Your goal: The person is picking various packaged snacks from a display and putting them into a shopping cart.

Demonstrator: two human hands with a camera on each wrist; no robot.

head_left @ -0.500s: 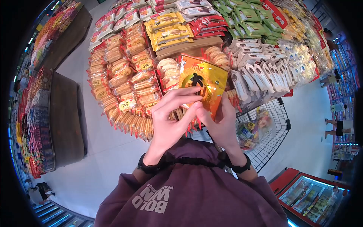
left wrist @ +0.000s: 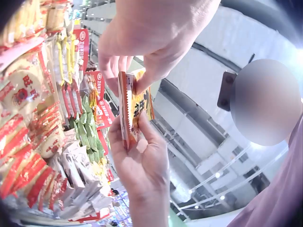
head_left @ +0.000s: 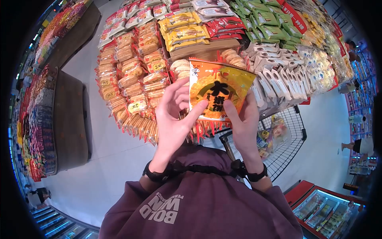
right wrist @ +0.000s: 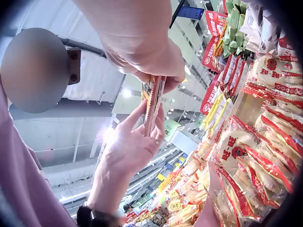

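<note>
An orange and yellow snack packet (head_left: 218,89) with dark characters is held up between both hands, its printed face toward the head camera. The left hand (head_left: 175,113) grips its left side, thumb on the front and fingers behind. On the right side the right hand (head_left: 244,123) pinches it, thumb across the lower front corner. Seen edge-on in the left wrist view, the packet (left wrist: 127,106) shows its serrated seal between the left hand (left wrist: 149,42) above and the right hand (left wrist: 142,165) below. The right wrist view also shows the packet (right wrist: 152,104) gripped by both hands.
A rounded display heaped with wrapped biscuits (head_left: 131,75), yellow packets (head_left: 185,30) and white packets (head_left: 274,83) lies beyond the hands. A wire cart (head_left: 292,131) holding goods stands at the right. Another display (head_left: 69,119) is at the left, a freezer (head_left: 326,211) at lower right.
The packet has turned to face the head camera more squarely and shifted slightly right. The left fingers have left its front and gone behind it; the two hands are farther apart.
</note>
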